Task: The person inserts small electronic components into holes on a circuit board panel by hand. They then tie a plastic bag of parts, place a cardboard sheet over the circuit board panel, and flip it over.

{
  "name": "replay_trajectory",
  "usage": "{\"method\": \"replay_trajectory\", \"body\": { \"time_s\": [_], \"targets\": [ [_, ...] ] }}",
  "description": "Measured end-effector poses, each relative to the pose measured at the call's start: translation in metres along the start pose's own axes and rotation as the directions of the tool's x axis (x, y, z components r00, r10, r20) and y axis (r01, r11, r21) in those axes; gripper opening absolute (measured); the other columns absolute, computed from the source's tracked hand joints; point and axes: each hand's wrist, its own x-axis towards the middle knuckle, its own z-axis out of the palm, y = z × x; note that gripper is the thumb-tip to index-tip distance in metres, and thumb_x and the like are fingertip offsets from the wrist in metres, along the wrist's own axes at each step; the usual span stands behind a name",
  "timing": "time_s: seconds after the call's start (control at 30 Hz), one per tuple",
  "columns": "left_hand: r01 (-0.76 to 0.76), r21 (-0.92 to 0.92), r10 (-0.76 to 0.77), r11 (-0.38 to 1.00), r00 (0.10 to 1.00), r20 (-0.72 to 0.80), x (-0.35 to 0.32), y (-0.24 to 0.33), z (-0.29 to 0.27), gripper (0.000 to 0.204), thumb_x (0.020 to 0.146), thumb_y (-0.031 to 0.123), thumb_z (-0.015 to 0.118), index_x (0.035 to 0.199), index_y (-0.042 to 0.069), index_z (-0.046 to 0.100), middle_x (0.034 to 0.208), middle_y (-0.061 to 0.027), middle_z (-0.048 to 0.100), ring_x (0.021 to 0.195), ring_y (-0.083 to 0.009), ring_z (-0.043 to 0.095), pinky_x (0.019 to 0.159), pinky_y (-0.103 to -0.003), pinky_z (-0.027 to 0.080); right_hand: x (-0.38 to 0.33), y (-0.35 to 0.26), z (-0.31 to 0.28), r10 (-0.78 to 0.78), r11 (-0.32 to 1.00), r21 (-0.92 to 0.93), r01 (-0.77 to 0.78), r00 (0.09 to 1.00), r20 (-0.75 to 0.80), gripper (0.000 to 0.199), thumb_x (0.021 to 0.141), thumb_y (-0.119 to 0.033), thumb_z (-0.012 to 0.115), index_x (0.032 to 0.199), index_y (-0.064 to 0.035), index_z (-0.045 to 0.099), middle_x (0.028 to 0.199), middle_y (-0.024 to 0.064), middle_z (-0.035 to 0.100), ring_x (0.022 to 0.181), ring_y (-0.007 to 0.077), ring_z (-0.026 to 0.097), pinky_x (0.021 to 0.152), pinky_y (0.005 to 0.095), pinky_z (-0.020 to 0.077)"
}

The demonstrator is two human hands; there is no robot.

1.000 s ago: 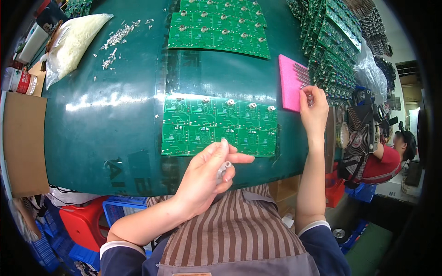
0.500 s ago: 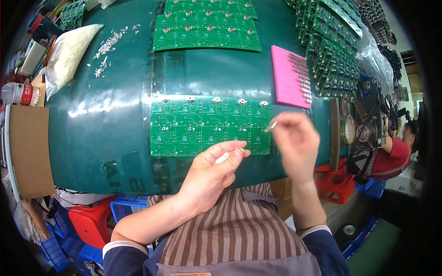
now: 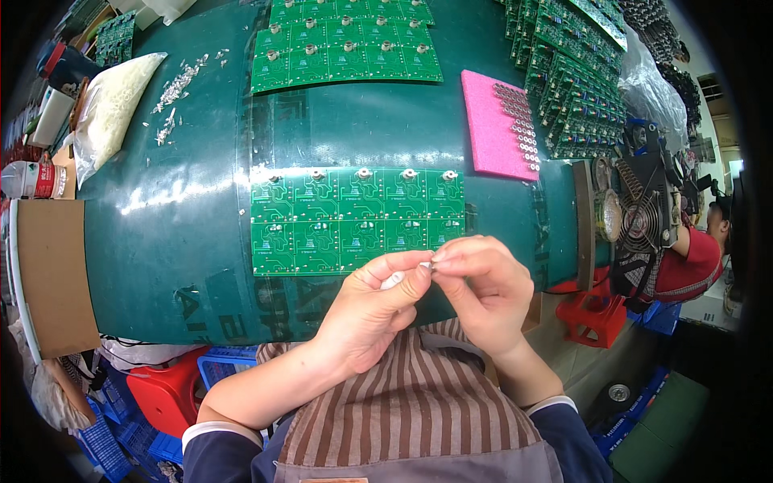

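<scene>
one small part (image 3: 427,266), mostly hidden, between left hand (image 3: 366,306), right hand (image 3: 489,299)

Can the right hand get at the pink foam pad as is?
Probably yes: nothing visible stands between the right hand and the pink foam pad. It's busy at the left hand's fingertips, though, so it would likely have to break off first.

The tabletop (image 3: 177,262) is smooth and glossy, catching white glare, and the circuit board (image 3: 357,221) has a faint sheen. Matt, foam-like pink block (image 3: 486,133) bears shiny metal parts (image 3: 523,133). The apron (image 3: 403,402) is matt cloth, the brown panel (image 3: 50,278) dull cardboard, the clear bag (image 3: 656,101) crinkled, shiny plastic.
</scene>
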Motion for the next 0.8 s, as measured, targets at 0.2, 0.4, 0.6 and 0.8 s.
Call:
{"method": "replay_trajectory", "body": {
  "time_s": [0.2,0.4,0.6,0.8],
  "targets": [
    [0.078,0.064,-0.075,0.995,0.996,-0.055,-0.005,0.007,0.007,0.029,0.084,0.015,0.064,0.110,0.003,0.059,0.079,0.0054,0.055,0.054,0.0004,0.032,0.043,-0.016,0.023,0.004,-0.002,-0.008,-0.113,0.975,-0.181,0.130,0.988,0.103,0.014,0.069,0.007,0.068,0.080,-0.0020,0.065,0.083,0.0083,0.065,0.079,0.0216,0.063,0.071,0.0299,0.0498],
    [0.160,0.075,-0.149,0.984,0.979,-0.137,-0.005,0.010,0.004,0.034,0.087,0.021,0.059,0.114,0.000,0.056,0.091,-0.0016,0.060,0.056,-0.0013,0.035,0.043,-0.014,0.026,0.008,-0.006,-0.015,-0.114,0.931,-0.320,0.179,0.971,0.211,0.014,0.067,0.007,0.066,0.078,-0.0018,0.065,0.080,0.0077,0.066,0.078,0.0212,0.063,0.070,0.0301,0.0499],
    [0.149,-0.016,-0.150,0.989,0.984,-0.097,-0.008,0.011,-0.001,0.038,0.091,0.021,0.047,0.120,-0.003,0.046,0.105,-0.0098,0.056,0.061,-0.0035,0.041,0.042,-0.015,0.030,0.031,0.011,-0.030,-0.093,0.842,-0.520,0.146,0.988,0.127,0.012,0.070,0.005,0.064,0.080,-0.0001,0.064,0.078,0.0083,0.065,0.075,0.0222,0.063,0.067,0.0295,0.0494],
    [0.245,-0.295,-0.299,0.924,0.942,-0.153,-0.014,0.015,-0.004,0.029,0.092,0.013,0.042,0.116,-0.002,0.043,0.098,-0.0106,0.055,0.061,-0.0088,0.045,0.038,-0.017,0.032,0.041,0.016,-0.036,0.003,0.863,-0.499,0.085,0.985,0.173,0.009,0.071,0.006,0.063,0.079,0.0012,0.063,0.078,0.0099,0.065,0.074,0.0226,0.064,0.067,0.0297,0.0495]
  ]
}}
